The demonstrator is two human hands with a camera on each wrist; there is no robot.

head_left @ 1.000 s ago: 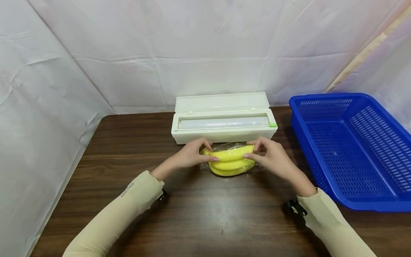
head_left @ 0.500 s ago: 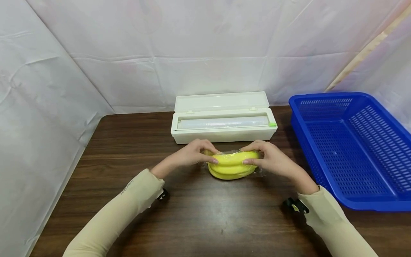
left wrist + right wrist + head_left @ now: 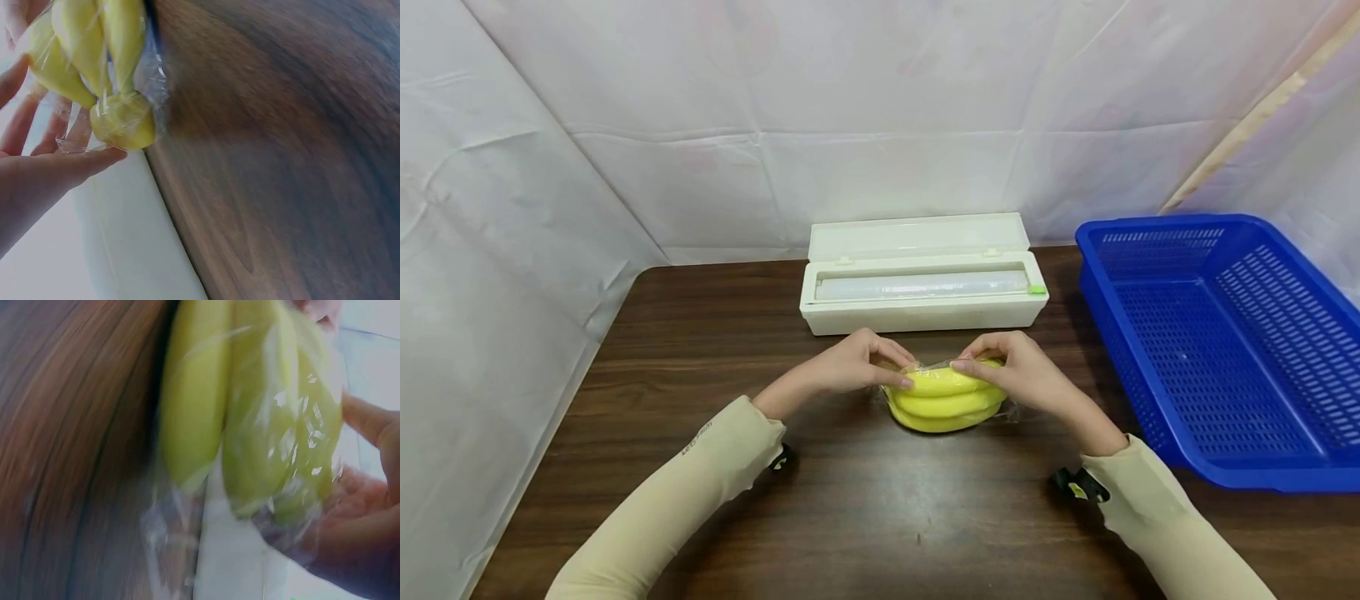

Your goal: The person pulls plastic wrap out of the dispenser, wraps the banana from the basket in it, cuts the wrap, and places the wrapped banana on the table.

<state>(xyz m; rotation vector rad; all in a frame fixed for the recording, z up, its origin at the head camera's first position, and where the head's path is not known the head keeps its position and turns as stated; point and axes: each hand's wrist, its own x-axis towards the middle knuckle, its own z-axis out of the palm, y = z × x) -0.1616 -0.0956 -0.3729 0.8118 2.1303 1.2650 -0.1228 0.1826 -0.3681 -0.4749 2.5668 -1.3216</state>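
A yellow banana bunch in clear cling film is held between both hands in front of the white box. My left hand grips its left end, thumb on the near side and fingers behind. In the left wrist view, the stem end shows under wrinkled film beside that thumb. At the other end, my right hand holds the bunch with its thumb over the top edge. Loose film hangs past the banana tips in the right wrist view. The fingers behind the fruit are partly hidden.
Just behind the hands stands a white cling film dispenser, its lid raised, with a film roll inside and a green slider at the right. A blue plastic basket sits on the right of the dark wooden table. White sheeting encloses the back and left.
The banana bunch has moved slightly toward me and tilted, showing more of its lower side. Both hands have shifted their fingers along it; the right thumb now lies higher, over the top edge.
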